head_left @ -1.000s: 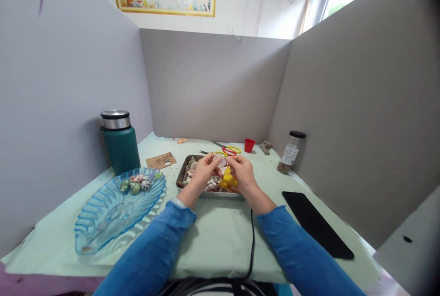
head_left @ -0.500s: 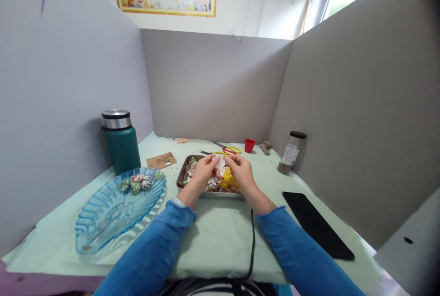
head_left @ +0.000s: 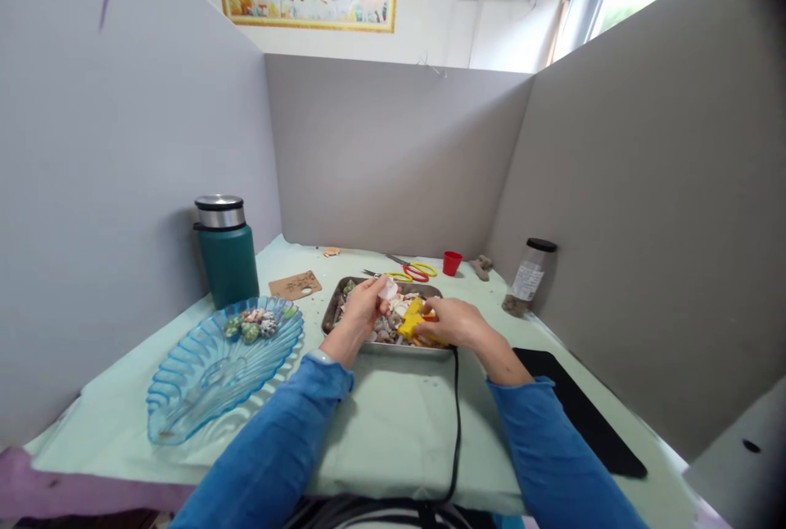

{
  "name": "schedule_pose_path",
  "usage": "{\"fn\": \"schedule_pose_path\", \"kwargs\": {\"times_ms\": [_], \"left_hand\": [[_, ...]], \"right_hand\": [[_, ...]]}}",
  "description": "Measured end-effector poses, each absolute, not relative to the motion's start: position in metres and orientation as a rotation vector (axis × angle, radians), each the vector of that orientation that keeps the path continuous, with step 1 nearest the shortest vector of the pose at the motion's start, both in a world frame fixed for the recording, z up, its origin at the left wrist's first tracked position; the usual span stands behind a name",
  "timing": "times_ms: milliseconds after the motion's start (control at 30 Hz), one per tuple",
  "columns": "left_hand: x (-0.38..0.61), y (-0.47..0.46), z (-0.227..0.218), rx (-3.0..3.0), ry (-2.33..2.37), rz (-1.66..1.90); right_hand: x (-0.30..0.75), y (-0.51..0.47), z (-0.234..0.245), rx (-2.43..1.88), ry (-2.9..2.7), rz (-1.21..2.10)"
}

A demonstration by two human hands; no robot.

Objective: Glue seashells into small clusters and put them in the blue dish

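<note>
A metal tray (head_left: 332, 314) of mixed seashells sits mid-table. Over its left half my left hand (head_left: 362, 306) pinches a pale shell (head_left: 388, 289) between thumb and fingers. At the tray's near right corner my right hand (head_left: 455, 321) closes around a yellow glue gun (head_left: 411, 321) with an orange trigger; its black cord (head_left: 455, 422) runs down toward me. A blue shell-shaped glass dish (head_left: 209, 373) at the left holds several small coloured shells (head_left: 250, 324) at its far end.
A green flask (head_left: 227, 252) stands by the left partition, with a small wooden tag (head_left: 295, 285) beside it. Scissors (head_left: 411, 270), a red cap (head_left: 453, 262) and a clear jar (head_left: 528, 278) lie at the back right. A black mat (head_left: 583, 414) lies at the right.
My right hand left the shell, moved right and down, and took hold of the glue gun. My left hand keeps the pale shell over the tray. The view shifted slightly.
</note>
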State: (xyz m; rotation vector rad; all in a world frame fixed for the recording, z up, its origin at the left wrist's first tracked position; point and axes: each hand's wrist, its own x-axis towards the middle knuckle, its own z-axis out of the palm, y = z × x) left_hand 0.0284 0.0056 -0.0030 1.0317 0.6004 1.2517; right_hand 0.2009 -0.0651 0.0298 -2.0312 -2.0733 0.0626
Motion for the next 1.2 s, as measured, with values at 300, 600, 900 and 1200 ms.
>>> {"fn": "schedule_pose_path", "kwargs": {"times_ms": [300,600,900,1200], "left_hand": [[0.026,0.006,-0.003,0.993,0.663,1.305],[0.025,0.008,-0.004,1.023,0.656,1.377],[0.029,0.011,-0.005,1.054,0.705,1.354],[0.030,0.012,-0.008,1.120,0.665,1.350]], "right_hand": [[0.202,-0.068,0.028,-2.021,-2.116,0.119],[0.221,-0.063,0.029,-1.105,-1.302,0.850],[0.192,-0.061,0.013,-1.052,-1.284,0.747],[0.187,-0.054,0.002,-1.176,-1.448,0.510]]}}
